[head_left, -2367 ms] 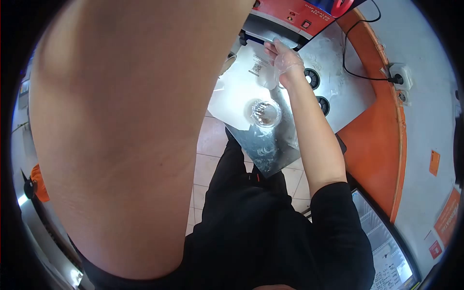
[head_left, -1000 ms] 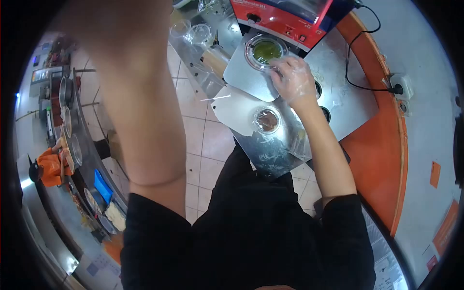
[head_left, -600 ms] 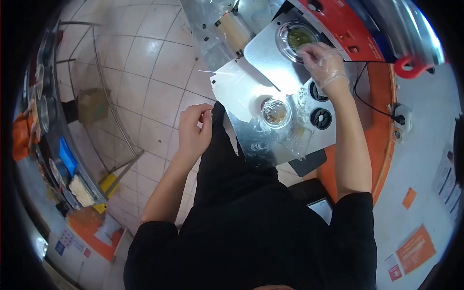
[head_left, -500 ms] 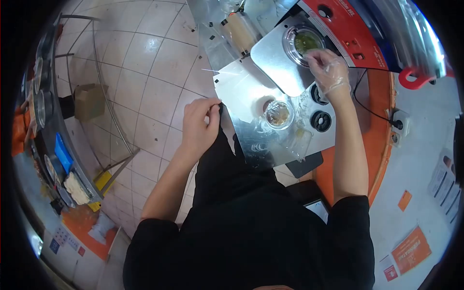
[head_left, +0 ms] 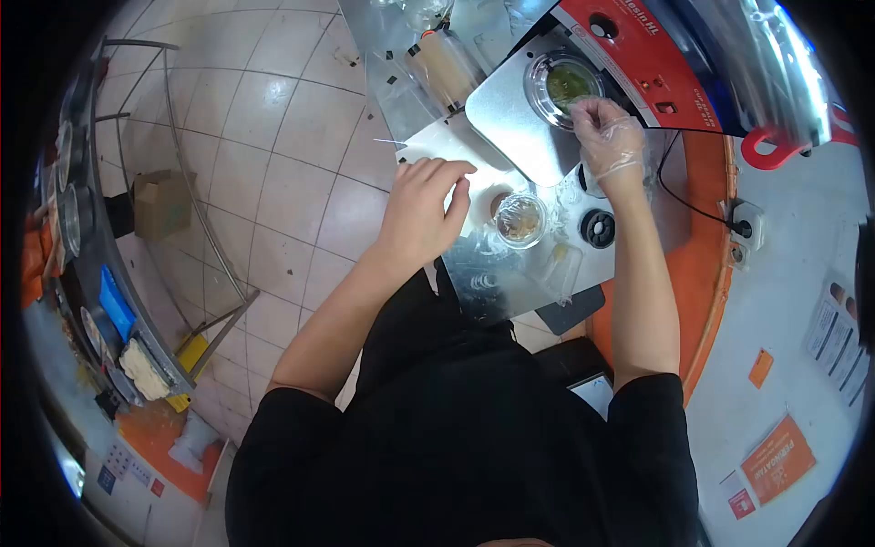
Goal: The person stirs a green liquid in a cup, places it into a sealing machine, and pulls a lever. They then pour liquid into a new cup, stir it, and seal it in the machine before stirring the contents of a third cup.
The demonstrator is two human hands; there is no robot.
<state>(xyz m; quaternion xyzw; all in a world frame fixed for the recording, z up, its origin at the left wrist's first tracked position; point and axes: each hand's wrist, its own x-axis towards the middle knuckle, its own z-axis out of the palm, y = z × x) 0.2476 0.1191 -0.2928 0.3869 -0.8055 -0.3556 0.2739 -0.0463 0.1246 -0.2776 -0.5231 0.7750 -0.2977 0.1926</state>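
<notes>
My left hand [head_left: 424, 208] is bare, over the left edge of the steel table, its thumb and forefinger apart and nothing between them. In a clear plastic glove, my right hand [head_left: 605, 132] has its fingers pinched together at the near rim of a round container with green contents [head_left: 567, 87]. What the pinch holds, if anything, is too small to make out. That container rests on a silver tray-like plate [head_left: 510, 118]. Between my hands stands a clear cup with brownish contents [head_left: 520, 221].
A red-fronted machine [head_left: 629, 55] is at the upper right. Near my right forearm lie a black round part [head_left: 598, 228] and a clear plastic box [head_left: 561, 273]. A roll in clear wrap [head_left: 442, 73] lies at the table's back left. A metal rack [head_left: 178, 155] stands on the floor at left.
My left hand has moved up and right to the table's edge, and its fingers have spread. My right hand stays by the green container, its wrist slightly turned.
</notes>
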